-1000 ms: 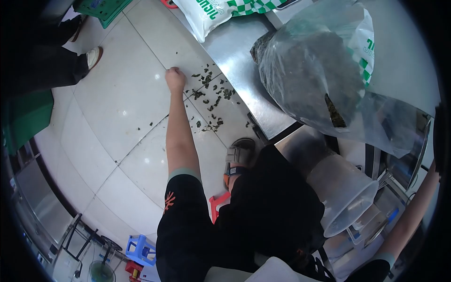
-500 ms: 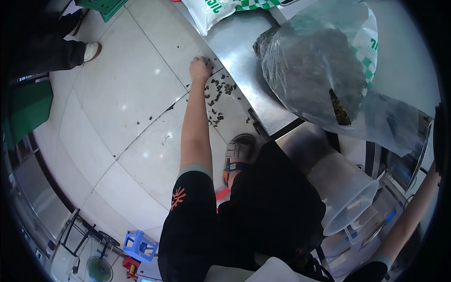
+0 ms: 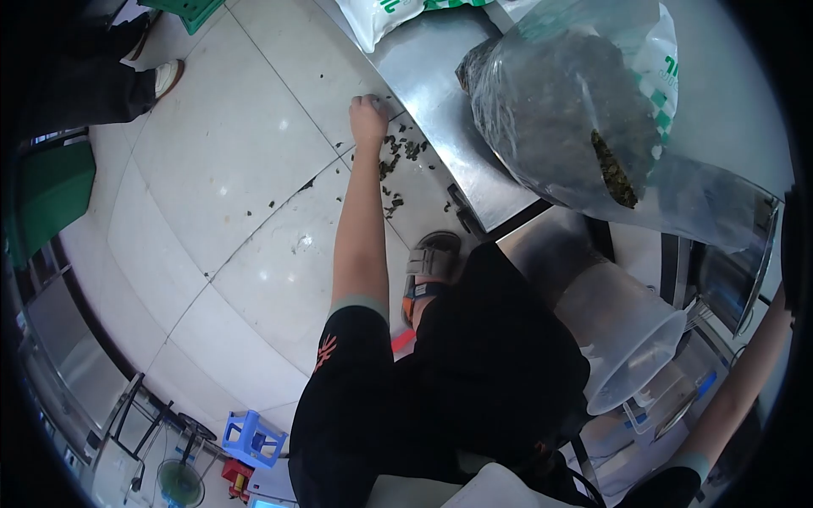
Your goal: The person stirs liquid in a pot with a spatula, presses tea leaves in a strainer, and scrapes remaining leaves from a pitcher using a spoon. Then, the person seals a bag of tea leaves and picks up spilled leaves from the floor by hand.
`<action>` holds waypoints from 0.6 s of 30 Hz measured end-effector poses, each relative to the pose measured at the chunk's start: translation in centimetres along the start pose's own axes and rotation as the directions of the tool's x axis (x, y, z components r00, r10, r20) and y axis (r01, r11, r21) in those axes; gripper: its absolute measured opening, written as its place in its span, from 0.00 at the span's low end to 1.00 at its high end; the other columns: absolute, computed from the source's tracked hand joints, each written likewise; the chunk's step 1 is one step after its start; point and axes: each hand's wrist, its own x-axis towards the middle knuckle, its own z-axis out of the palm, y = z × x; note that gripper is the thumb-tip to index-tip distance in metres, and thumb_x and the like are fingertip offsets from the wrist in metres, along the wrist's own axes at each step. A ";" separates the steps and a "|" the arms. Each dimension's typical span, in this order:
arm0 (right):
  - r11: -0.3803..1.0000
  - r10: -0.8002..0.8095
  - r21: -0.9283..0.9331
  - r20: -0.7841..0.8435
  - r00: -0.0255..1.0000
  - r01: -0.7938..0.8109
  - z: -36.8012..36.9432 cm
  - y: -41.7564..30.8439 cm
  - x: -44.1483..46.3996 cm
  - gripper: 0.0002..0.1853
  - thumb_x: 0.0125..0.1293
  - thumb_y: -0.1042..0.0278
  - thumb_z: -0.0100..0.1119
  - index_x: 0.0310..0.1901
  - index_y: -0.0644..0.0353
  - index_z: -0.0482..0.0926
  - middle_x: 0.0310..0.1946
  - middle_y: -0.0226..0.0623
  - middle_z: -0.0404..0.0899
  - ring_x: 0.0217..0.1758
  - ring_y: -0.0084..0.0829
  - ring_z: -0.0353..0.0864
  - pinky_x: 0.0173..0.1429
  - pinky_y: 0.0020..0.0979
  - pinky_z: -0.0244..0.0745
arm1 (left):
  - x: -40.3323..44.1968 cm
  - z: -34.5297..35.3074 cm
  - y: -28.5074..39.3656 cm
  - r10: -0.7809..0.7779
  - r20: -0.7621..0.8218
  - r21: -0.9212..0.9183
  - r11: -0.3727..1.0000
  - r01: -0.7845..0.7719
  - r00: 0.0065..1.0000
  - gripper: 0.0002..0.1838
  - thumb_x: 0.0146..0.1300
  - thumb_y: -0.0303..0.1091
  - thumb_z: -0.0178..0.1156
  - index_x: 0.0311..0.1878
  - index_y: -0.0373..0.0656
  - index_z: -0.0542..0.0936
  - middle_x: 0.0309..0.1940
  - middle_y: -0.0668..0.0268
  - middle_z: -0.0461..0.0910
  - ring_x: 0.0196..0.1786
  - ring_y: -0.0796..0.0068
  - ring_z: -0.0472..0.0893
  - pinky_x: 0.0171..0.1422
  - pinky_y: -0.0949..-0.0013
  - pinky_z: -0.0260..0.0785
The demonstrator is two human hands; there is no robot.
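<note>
My left hand (image 3: 369, 120) reaches down to the tiled floor beside the steel counter, its fingers curled inward. What they hold, if anything, is hidden. Small dark crinkled bits (image 3: 391, 157) lie scattered just below this hand and beside my wrist. On the counter, a large clear plastic bag (image 3: 550, 110) bulges with dark dried pieces, some showing through a gap near its lower right. My right forearm (image 3: 737, 406) stretches up along the right edge, and the hand at its end is lost in the dark border.
A steel counter (image 3: 440, 85) runs along the right, with a white and green printed bag (image 3: 373, 21) at its top. Below sits a translucent plastic bucket (image 3: 631, 339). A blue stool (image 3: 254, 438) stands lower left. Another person's shoe (image 3: 168, 78) is upper left, near a green bin (image 3: 59, 190).
My left hand has shifted slightly right and down along the floor. The view has moved a little. Fewer dark bits show beside my wrist, some perhaps covered by my arm.
</note>
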 end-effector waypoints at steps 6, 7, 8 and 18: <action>0.901 -0.080 0.394 -0.261 0.962 0.182 -1.9 -0.4 -1.0 0.29 0.70 0.47 0.31 0.61 0.63 0.63 0.66 0.57 0.54 0.69 0.57 0.52 0.67 0.58 0.43 | -0.2 2.9 0.1 0.136 0.248 -0.016 0.991 -0.136 0.959 0.13 0.49 0.34 0.60 0.37 0.37 0.78 0.39 0.54 0.75 0.44 0.55 0.73 0.51 0.58 0.68; 0.908 -0.081 0.380 -0.255 0.963 0.177 -2.1 -0.5 -1.2 0.30 0.70 0.47 0.31 0.61 0.63 0.63 0.65 0.57 0.54 0.68 0.57 0.52 0.67 0.58 0.43 | -1.7 3.1 0.3 0.286 0.249 -0.043 0.958 -0.285 0.925 0.13 0.49 0.35 0.60 0.36 0.37 0.78 0.38 0.54 0.75 0.44 0.56 0.74 0.51 0.59 0.68; 0.905 -0.083 0.386 -0.254 0.964 0.180 -2.2 -0.5 -1.3 0.30 0.70 0.47 0.31 0.61 0.63 0.63 0.65 0.57 0.54 0.68 0.57 0.52 0.67 0.58 0.43 | -3.2 2.0 1.3 0.340 0.312 -0.041 0.938 -0.345 0.887 0.13 0.49 0.35 0.60 0.35 0.37 0.78 0.37 0.55 0.75 0.44 0.56 0.73 0.51 0.59 0.67; 0.912 -0.071 0.373 -0.260 0.963 0.168 -1.9 -0.4 -1.0 0.28 0.69 0.47 0.33 0.61 0.60 0.65 0.65 0.53 0.56 0.69 0.55 0.53 0.66 0.57 0.45 | -11.1 -2.7 2.0 0.081 0.161 0.195 0.974 -0.112 0.984 0.08 0.50 0.28 0.52 0.32 0.41 0.78 0.36 0.60 0.73 0.45 0.60 0.72 0.49 0.60 0.65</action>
